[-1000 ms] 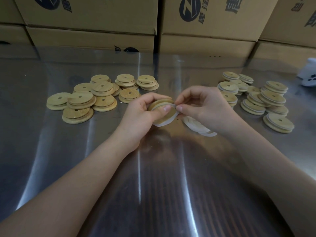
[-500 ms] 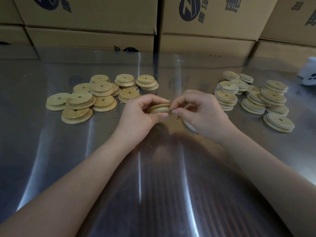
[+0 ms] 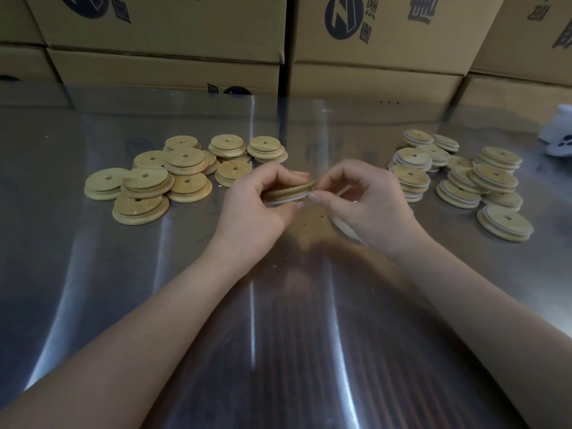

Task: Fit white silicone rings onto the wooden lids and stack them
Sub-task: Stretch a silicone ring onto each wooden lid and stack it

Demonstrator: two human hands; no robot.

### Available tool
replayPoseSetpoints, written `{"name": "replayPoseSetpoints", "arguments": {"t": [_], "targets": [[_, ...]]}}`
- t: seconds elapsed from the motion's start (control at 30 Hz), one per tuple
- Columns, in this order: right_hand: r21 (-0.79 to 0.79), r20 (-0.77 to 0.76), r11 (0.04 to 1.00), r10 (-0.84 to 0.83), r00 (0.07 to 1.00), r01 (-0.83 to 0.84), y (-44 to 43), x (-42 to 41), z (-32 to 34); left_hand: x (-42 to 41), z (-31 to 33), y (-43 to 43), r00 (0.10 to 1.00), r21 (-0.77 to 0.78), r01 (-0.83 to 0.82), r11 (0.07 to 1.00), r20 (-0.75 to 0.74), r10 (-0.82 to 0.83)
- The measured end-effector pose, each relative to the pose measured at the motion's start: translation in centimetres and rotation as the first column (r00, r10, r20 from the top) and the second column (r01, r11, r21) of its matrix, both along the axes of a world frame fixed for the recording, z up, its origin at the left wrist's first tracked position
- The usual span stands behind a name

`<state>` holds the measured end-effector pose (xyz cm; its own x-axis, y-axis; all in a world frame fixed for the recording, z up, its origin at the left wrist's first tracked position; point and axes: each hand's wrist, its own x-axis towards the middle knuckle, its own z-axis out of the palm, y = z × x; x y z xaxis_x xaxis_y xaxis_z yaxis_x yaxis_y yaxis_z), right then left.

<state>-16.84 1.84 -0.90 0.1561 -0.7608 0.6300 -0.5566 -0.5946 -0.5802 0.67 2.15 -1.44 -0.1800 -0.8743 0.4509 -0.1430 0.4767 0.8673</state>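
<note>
At mid surface [image 3: 278,335], head cam: L hand [image 3: 257,209] grips one wooden lid [image 3: 291,189] edge-on, just above the metal. Its fingers [image 3: 278,174] curl over the far rim, thumb under near side. Lid's white ring [image 3: 286,202] runs along its lower edge and looks seated on the near side; far side not visible. R hand [image 3: 368,205] is at lid's right rim, fingers curled, thumb + index tips pinching the ring there. Both hands clenched on the part.

Hidden/unclear: lid faces mostly covered by L hand, so can't see centre hole. Loose rings [image 3: 345,226] lie on surface under R hand; only a sliver shows, count n/a. Both forearms cut off at bottom edge of view.

Around: bare lids pile [image 3: 173,178] to the left, overlapping, holes up, near L hand but not touching. Ringed lids pile [image 3: 464,181] to the right, white bands on rims, some in short stacks. Cardboard boxes [image 3: 167,29] w/ dark logos wall off the back edge. White obj [image 3: 557,134] far right, cut off, can't ID. Glare streaks across surface.
</note>
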Motion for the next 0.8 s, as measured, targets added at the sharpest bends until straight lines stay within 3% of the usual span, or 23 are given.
{"name": "replayPoseSetpoints", "arguments": {"t": [0.43,0.8], "targets": [[-0.124,-0.072,0.986,-0.125,0.990,0.116,0.22,0.81,-0.44,-0.43,-0.15,0.45,0.994,-0.118,-0.018,0.993,-0.110,0.005],[0.073,0.100,0.997,-0.002,0.995,-0.006,0.21,0.74,0.22,-0.21,0.04,-0.20,0.988,-0.021,-0.039,0.999,-0.151,0.035]]}}
